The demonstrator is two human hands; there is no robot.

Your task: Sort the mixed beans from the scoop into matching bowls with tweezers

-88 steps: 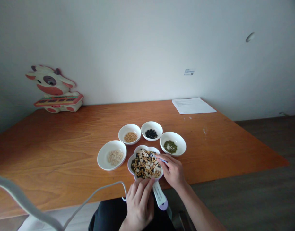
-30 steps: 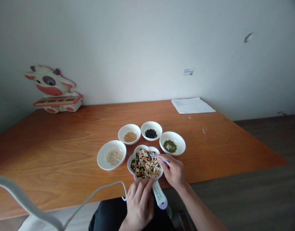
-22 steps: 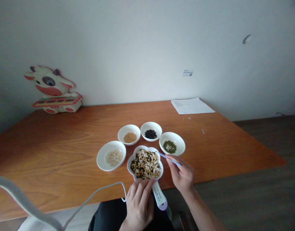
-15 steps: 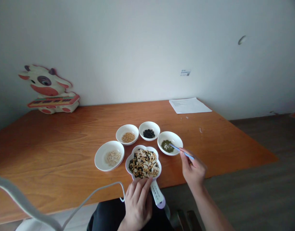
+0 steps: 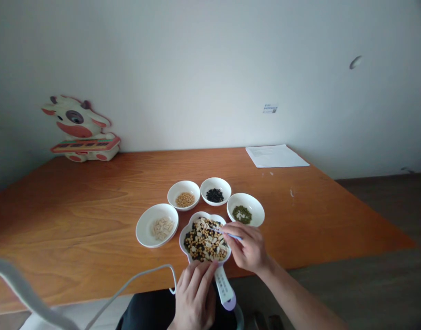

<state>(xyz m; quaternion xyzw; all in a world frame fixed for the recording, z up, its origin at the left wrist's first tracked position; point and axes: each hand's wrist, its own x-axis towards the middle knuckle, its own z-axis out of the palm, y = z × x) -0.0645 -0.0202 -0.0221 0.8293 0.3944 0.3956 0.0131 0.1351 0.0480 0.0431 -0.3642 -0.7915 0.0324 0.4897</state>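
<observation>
A white flower-shaped scoop (image 5: 183, 250) holds a mix of yellow beans, black beans, green beans and pale flat seeds; its handle points toward me. My left hand (image 5: 195, 291) grips its near rim beside the handle, thumb underneath out of sight. In my right hand (image 5: 248, 247) is a pair of slim blue tweezers (image 5: 233, 236), pinched, with the tips over the mix in the scoop. Whether they hold a bean is too small to tell. Behind the right hand stands a white bowl (image 5: 256, 207) of green beans (image 5: 242, 214).
Around the scoop stand white bowls with black beans (image 5: 215, 195), yellow beans (image 5: 185, 200) and pale flat seeds (image 5: 162, 228). A cow-shaped toy keyboard (image 5: 84, 133) and paper sheets (image 5: 277, 156) lie at the wall. A white cable (image 5: 141, 275) crosses the table's front edge.
My right hand has moved left with the tweezers, from the bowl of green beans to above the scoop. My left hand stays at the scoop's rim. The view has shifted slightly.
</observation>
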